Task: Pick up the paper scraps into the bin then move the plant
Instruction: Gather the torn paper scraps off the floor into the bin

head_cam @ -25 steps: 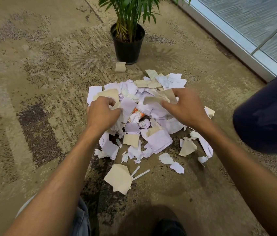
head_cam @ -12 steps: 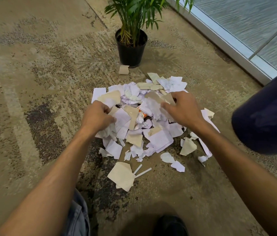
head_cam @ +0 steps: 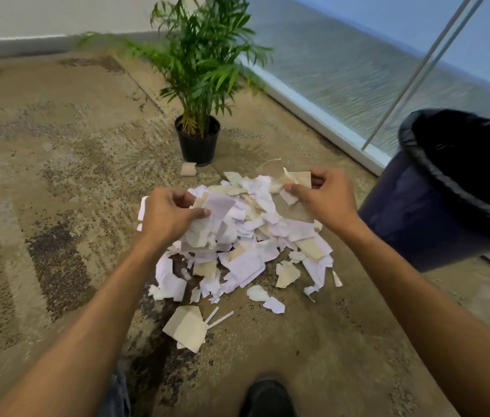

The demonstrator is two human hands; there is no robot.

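**Both hands full of torn paper above the heap**

A patterned carpet (head_cam: pixel 57 176) in tan with dark speckled patches carries everything here. Along its far right edge runs a pale sill under a frosted glass wall (head_cam: pixel 358 70), crossed by a slanting metal bar. A dark shoe tip (head_cam: pixel 267 397) shows at the near edge of the carpet.

The paper scraps (head_cam: pixel 243 251) lie in a loose, ragged heap in the middle of the carpet: thin white and cream pieces, torn into irregular shapes, some creased or curled. A larger cream sheet (head_cam: pixel 188 326) with two narrow white strips beside it lies apart on the near side, and one small cream piece (head_cam: pixel 188 169) sits just beside the pot on the far side.

The left hand (head_cam: pixel 168 215) has its fingers curled round a wad of white scraps, thumb pressed onto the top sheet. The right hand (head_cam: pixel 325 197) pinches a bunch of cream and white pieces between thumb and curled fingers, lifted over the far right of the heap.

The bin (head_cam: pixel 424 212), a round dark blue tub lined with a glossy black bag, stands just right of the heap, near the right hand. The plant (head_cam: pixel 201 70), a feathery green palm in a black plastic pot, stands upright beyond the heap toward the far edge.
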